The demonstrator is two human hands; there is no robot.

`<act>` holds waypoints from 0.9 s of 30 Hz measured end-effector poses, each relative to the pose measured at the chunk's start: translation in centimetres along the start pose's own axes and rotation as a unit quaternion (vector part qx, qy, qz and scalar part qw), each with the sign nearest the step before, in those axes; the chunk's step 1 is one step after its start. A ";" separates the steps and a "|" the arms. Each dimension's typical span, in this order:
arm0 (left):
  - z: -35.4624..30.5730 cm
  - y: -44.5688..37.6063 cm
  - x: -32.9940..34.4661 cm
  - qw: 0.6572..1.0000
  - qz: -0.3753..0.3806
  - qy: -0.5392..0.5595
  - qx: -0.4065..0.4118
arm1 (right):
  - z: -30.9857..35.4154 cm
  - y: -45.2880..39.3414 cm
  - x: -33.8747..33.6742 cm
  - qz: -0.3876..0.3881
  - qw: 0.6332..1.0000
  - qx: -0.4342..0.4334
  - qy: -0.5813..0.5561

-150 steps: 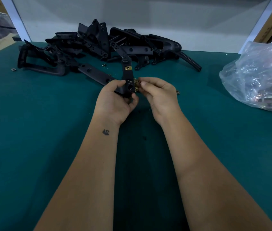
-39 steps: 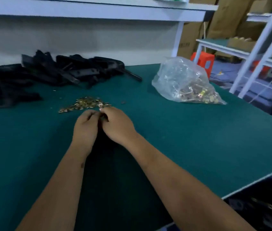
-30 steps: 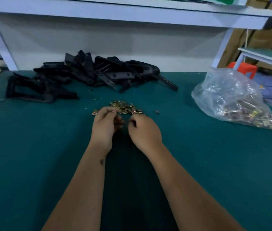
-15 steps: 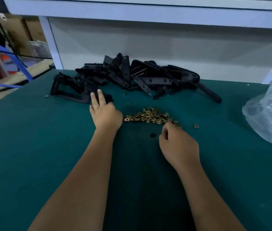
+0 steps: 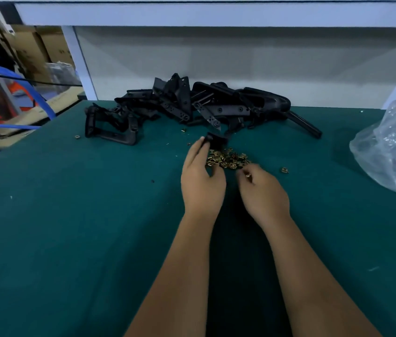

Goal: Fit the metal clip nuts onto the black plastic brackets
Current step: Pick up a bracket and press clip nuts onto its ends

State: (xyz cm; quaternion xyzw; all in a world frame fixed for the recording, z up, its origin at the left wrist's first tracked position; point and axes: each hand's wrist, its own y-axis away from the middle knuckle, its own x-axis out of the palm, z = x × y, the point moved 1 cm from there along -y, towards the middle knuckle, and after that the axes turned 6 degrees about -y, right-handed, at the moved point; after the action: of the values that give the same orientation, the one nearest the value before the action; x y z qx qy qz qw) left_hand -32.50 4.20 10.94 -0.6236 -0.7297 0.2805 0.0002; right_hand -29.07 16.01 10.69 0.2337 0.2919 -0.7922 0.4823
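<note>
A heap of black plastic brackets (image 5: 192, 105) lies at the back of the green table (image 5: 70, 215). In front of it sits a small pile of brass-coloured clip nuts (image 5: 228, 158). My left hand (image 5: 200, 181) reaches forward, and its fingertips hold the end of one black bracket (image 5: 217, 140) just beyond the nut pile; the bracket is blurred. My right hand (image 5: 263, 190) is curled beside the pile and pinches a single clip nut (image 5: 248, 175) between thumb and forefinger.
A clear plastic bag (image 5: 391, 152) with more metal parts lies at the right edge. Stray nuts lie at the right (image 5: 284, 170) and far left (image 5: 77, 136). A white shelf frame (image 5: 80, 66) stands behind; blue tubing and boxes are off the table's left.
My left hand has come back from the bracket heap on the left with a bracket at its fingertips. My right hand has lifted a nut from the pile. The camera has dipped slightly.
</note>
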 end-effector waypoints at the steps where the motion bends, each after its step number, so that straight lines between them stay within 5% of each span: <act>1: -0.3 0.4 0.0 1.000 -0.003 0.014 0.005 | 0.0 0.2 -0.3 -0.005 0.994 0.021 -0.110; 5: -1.6 1.0 0.2 0.995 0.031 0.021 0.089 | 0.1 0.2 -1.5 0.028 0.878 0.080 -0.471; 9: -2.2 1.5 1.1 0.980 0.104 0.023 0.166 | 0.5 -0.1 -1.4 0.016 0.810 0.109 -0.577; 15: -2.3 0.8 1.0 0.965 0.048 0.242 -0.089 | 0.4 -0.4 -1.9 -0.052 0.736 0.146 -0.659; 17: -1.8 0.3 0.9 0.932 0.109 0.306 -0.162 | 0.7 -0.3 -1.8 -0.025 0.747 0.144 -0.648; 20: -1.6 0.3 1.1 0.869 0.201 0.383 -0.241 | 1.3 0.1 -1.1 0.051 0.809 0.110 -0.574; 23: -1.5 -0.6 0.3 0.852 0.073 0.434 -0.284 | 1.6 0.4 -0.3 0.027 0.853 0.095 -0.513; 27: 0.8 -2.6 -2.7 0.742 -0.103 0.567 -0.341 | 0.9 -0.1 -0.2 -0.097 0.932 0.090 -0.337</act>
State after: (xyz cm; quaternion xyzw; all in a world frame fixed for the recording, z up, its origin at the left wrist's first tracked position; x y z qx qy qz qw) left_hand -34.58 1.25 12.32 -0.5470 -0.7016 -0.3944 0.2302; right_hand -29.13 15.59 11.50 -0.0347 0.0611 -0.8903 0.4499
